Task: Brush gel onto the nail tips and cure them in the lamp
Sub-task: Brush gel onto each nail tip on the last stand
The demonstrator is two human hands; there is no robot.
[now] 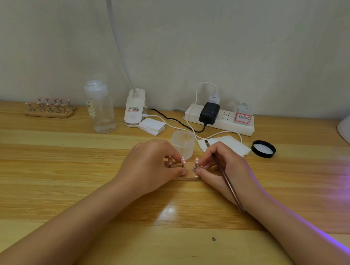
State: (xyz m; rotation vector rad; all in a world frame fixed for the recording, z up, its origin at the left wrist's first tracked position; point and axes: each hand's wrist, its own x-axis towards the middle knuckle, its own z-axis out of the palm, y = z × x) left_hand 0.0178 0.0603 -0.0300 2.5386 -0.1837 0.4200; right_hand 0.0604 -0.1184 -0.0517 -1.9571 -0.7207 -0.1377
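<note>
Hands [151,163] [219,166] hide most of wooden stand [189,175]; 3 nail tips [183,160] visible.

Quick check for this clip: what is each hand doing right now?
Left hand: fingers pinch a small metal nail-tip stand on the wooden base.
Right hand: holds a thin dark brush and pinches another metal stand.

The one camera sits on my head, looking forward and down. My desk [103,199] lies near, the wall [197,40] far beyond.
</note>
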